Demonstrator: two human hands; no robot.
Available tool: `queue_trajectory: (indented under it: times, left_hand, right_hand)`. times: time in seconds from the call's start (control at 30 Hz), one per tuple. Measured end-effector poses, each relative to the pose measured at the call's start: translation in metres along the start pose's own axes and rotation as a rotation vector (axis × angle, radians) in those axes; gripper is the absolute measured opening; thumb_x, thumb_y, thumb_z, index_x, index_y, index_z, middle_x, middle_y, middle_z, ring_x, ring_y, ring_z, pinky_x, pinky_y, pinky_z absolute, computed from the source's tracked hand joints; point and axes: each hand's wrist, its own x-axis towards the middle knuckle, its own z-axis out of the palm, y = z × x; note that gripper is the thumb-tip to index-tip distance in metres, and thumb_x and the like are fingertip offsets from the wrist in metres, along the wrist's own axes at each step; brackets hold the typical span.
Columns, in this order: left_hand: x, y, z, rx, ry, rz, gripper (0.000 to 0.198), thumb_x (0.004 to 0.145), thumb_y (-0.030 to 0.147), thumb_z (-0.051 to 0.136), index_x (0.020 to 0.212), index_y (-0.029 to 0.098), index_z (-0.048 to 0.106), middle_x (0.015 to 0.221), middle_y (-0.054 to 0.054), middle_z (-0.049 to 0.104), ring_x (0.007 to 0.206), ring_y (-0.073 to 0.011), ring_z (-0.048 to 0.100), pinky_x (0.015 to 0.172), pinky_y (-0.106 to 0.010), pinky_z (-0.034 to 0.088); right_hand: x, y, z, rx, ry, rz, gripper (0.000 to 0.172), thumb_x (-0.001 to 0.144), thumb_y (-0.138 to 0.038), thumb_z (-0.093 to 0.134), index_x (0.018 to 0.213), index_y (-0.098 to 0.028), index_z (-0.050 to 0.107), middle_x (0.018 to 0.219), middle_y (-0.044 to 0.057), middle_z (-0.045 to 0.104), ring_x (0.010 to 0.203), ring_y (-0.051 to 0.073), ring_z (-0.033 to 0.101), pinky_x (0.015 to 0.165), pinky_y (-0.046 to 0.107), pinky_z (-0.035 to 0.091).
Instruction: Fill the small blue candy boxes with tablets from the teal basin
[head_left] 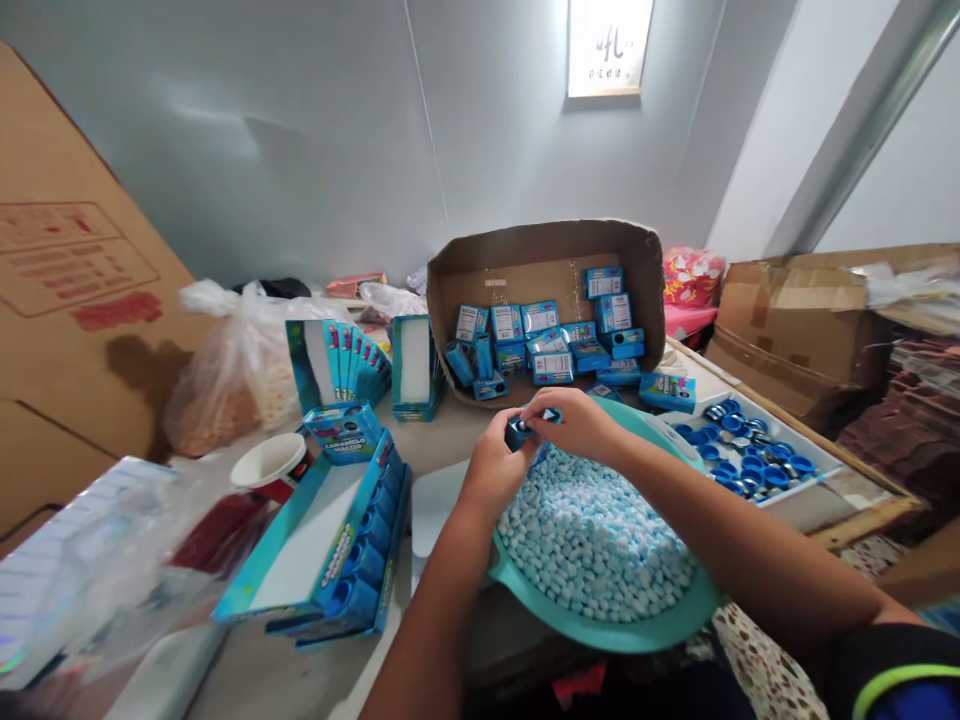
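Two hands are closed: our left hand (491, 475) and right hand (574, 425) grip one small blue container (519, 434) above the teal basin (600, 632) of many pale blue candies (592, 535), over the near table (442, 450) edge.

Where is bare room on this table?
Bare table shows between the cardboard box, teal basin and blue display tray. Crowded: the box's blue cartons, the white tray of blue caps, the basin under left hand and right hand.
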Motion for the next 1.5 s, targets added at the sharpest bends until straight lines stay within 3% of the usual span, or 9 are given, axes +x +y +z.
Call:
queue_trajectory:
  times: [0.1,0.2,0.3,0.43,0.67,0.83,1.13,1.3,1.5]
  left_hand:
    - [0.0,0.0,-0.001,-0.012,0.015,0.043,0.04,0.082,0.033,0.076,0.119,0.019,0.068,0.114,-0.009,0.075,0.106,-0.0266,0.07,0.095,-0.039,0.053]
    - [0.0,0.003,0.0,-0.003,0.093,0.057,0.047,0.083,0.039,0.076,0.123,0.018,0.066,0.114,-0.01,0.074,0.103,-0.0262,0.071,0.092,-0.038,0.054]
    - [-0.004,0.014,-0.006,-0.012,0.28,0.1,0.055,0.083,0.046,0.076,0.128,0.018,0.062,0.112,-0.011,0.073,0.097,-0.0246,0.071,0.087,-0.037,0.056]
    - [-0.015,0.031,-0.042,0.117,0.528,0.193,0.052,0.079,0.047,0.079,0.12,0.02,0.06,0.096,-0.004,0.071,0.078,-0.0183,0.068,0.071,-0.029,0.053]
    - [-0.04,0.012,-0.102,0.567,0.44,-0.125,0.03,0.076,0.038,0.077,0.084,0.023,0.052,0.074,0.004,0.058,0.069,-0.0165,0.056,0.066,-0.027,0.041]
    - [-0.048,-0.001,-0.104,0.642,0.159,-0.277,0.031,0.078,0.041,0.076,0.076,0.024,0.05,0.073,0.002,0.058,0.07,-0.0195,0.057,0.065,-0.029,0.039]
    - [-0.045,-0.014,-0.094,0.239,0.387,-0.067,0.051,0.091,0.066,0.064,0.116,0.022,0.056,0.124,-0.013,0.068,0.115,-0.0274,0.066,0.099,-0.041,0.05]
    - [-0.041,-0.013,-0.088,0.146,0.487,0.099,0.046,0.096,0.063,0.059,0.111,0.02,0.061,0.119,-0.011,0.07,0.116,-0.0226,0.066,0.102,-0.035,0.05]
    - [-0.04,-0.01,-0.09,-0.027,0.58,0.107,0.042,0.097,0.061,0.058,0.101,0.02,0.065,0.113,-0.01,0.073,0.109,-0.022,0.069,0.095,-0.034,0.053]
  right_hand:
    - [-0.001,-0.001,0.006,0.102,0.052,-0.021,0.011,0.086,-0.016,0.064,0.088,-0.019,0.075,0.089,0.004,0.074,0.084,0.019,0.068,0.078,0.031,0.052]
    - [0.002,0.001,0.009,0.139,0.278,-0.059,0.017,0.091,-0.023,0.058,0.099,-0.021,0.072,0.1,0.006,0.072,0.094,0.02,0.067,0.085,0.034,0.053]
    - [0.007,0.01,0.011,0.025,0.418,0.127,0.028,0.095,-0.021,0.046,0.115,-0.019,0.065,0.116,0.01,0.067,0.105,0.021,0.065,0.092,0.035,0.053]
    - [0.003,0.024,0.025,-0.138,0.042,0.326,0.023,0.095,-0.019,0.049,0.113,-0.017,0.063,0.113,0.011,0.069,0.103,0.023,0.065,0.092,0.034,0.052]
    - [-0.019,0.018,0.054,-0.34,-0.336,0.192,0.029,0.089,-0.038,0.073,0.106,-0.015,0.07,0.12,0.018,0.068,0.122,0.034,0.058,0.103,0.041,0.045]
    - [-0.007,0.003,0.052,-0.604,-0.523,0.116,0.033,0.097,-0.042,0.063,0.107,-0.011,0.07,0.112,0.021,0.072,0.113,0.035,0.064,0.094,0.039,0.048]
    - [-0.008,-0.003,0.032,-0.528,-0.82,0.219,0.036,0.103,-0.05,0.05,0.108,-0.016,0.061,0.105,0.019,0.071,0.09,0.032,0.067,0.069,0.035,0.043]
    - [-0.004,0.005,0.026,-0.483,-0.888,0.257,0.035,0.102,-0.052,0.052,0.104,-0.019,0.059,0.107,0.014,0.07,0.088,0.027,0.064,0.071,0.033,0.041]
    - [-0.003,-0.004,0.022,-0.489,-0.884,0.225,0.026,0.1,-0.046,0.057,0.098,-0.02,0.061,0.097,0.009,0.07,0.079,0.022,0.059,0.065,0.032,0.036]
